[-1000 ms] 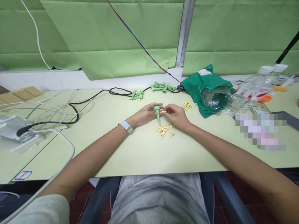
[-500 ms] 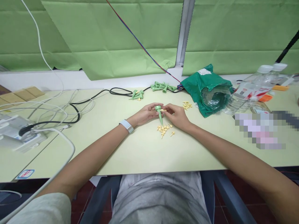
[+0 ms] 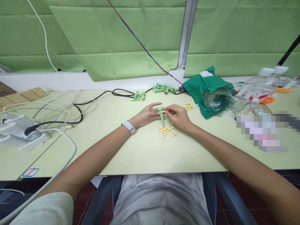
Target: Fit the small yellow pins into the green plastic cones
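My left hand (image 3: pixel 145 114) and my right hand (image 3: pixel 178 117) meet above the table, holding a green plastic cone-shaped spike (image 3: pixel 162 116) with its point down. My left fingers grip the spike near its wide top. My right fingertips pinch a small yellow plastic peg (image 3: pixel 166 111) against that top, partly hidden by the fingers. Just below my hands lies a loose pile of yellow pegs (image 3: pixel 165 131). Further back are a cluster of green spikes (image 3: pixel 164 88), a smaller green group (image 3: pixel 139 97) and a yellow heap (image 3: pixel 188 107).
A crumpled green plastic bag (image 3: pixel 208 93) and clear plastic bottles (image 3: pixel 253 92) stand at the back right. Black and white cables (image 3: pixel 77 107) cross the pale table (image 3: pixel 150 154) on the left, near a white device (image 3: pixel 18 126). Green curtains hang behind.
The view has drifted slightly. The green spike has shifted a little to the right between my hands, and my left fingers are spread a bit more.
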A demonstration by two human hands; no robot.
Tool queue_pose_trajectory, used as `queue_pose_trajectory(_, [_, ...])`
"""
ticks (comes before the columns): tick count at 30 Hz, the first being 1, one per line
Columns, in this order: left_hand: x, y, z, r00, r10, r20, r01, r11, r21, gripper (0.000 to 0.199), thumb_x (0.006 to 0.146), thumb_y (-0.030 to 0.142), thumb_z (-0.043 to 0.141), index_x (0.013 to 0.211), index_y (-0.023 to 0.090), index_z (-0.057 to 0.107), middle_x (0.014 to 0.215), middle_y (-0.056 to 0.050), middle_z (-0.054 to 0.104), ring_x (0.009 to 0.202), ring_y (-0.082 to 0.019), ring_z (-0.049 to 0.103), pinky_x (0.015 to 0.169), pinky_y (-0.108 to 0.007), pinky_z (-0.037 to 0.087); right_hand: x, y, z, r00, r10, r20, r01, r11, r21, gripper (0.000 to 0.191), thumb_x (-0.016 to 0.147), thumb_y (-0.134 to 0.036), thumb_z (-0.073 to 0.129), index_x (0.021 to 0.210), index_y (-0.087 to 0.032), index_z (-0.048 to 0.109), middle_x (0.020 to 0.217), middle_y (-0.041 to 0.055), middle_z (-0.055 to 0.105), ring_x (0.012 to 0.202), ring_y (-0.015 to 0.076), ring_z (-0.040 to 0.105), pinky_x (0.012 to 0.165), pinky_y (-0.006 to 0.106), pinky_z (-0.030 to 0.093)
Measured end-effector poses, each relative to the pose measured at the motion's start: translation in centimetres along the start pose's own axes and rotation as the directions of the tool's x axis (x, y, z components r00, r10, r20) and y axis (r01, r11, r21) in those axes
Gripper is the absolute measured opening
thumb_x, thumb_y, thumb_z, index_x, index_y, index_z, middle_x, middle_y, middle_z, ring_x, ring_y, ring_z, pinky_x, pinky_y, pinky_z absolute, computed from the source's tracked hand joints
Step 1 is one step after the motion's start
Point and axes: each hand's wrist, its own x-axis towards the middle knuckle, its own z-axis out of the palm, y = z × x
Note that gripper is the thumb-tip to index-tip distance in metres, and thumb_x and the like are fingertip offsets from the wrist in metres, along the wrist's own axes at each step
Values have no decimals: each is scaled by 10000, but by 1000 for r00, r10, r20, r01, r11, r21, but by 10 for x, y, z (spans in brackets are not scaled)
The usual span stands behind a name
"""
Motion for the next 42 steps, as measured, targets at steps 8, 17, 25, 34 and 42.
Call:
queue_pose_trajectory(8, [1, 0, 4, 998, 17, -59, -15, 999, 31, 231, 788, 149, 852, 984, 112, 735, 1012, -101, 765, 957, -184, 732, 1094, -406, 505, 2, 3, 3, 970, 241, -9, -230, 936, 265, 127, 827, -291, 718, 925, -213, 740, 845, 47, 754, 758, 210, 712, 726, 375, 604])
queue_pose_trajectory(17, [0, 0, 5, 994, 41, -100, -38, 999, 29, 314, 732, 152, 890, 1019, 140, 764, 1025, -82, 757, 979, -182, 701, 1041, -389, 503, 6, -5, 2, 925, 377, 52, -355, 805, 476, 357, 716, -493, 871, 808, -194, 698, 691, 29, 721, 621, 194, 705, 634, 354, 627])
queue_pose_trajectory(25, [0, 3, 3, 998, 0, -70, 3, 999, 44, 262, 676, 196, 926, 761, 132, 687, 766, -8, 673, 792, -130, 644, 898, -338, 492, 0, -9, -4, 985, 167, 47, -173, 950, 258, 184, 865, -394, 763, 849, -211, 757, 815, 40, 762, 775, 223, 743, 762, 389, 625])
queue_pose_trajectory(34, [2, -2, 3, 996, 14, -91, -12, 1000, 24, 282, 659, 201, 942, 772, 124, 696, 807, -21, 694, 811, -122, 651, 850, -292, 499, 8, -11, -4, 936, 327, 128, -349, 825, 444, 321, 736, -465, 870, 762, -188, 710, 699, 41, 739, 651, 211, 731, 677, 359, 635])
queue_pose_trajectory(42, [5, -3, 1, 996, 32, -86, -29, 999, 29, 282, 660, 203, 947, 769, 118, 700, 814, -35, 703, 784, -122, 651, 818, -292, 511, 10, -6, -5, 945, 297, 135, -326, 852, 410, 308, 746, -456, 861, 782, -182, 724, 714, 45, 748, 651, 213, 737, 678, 370, 644])
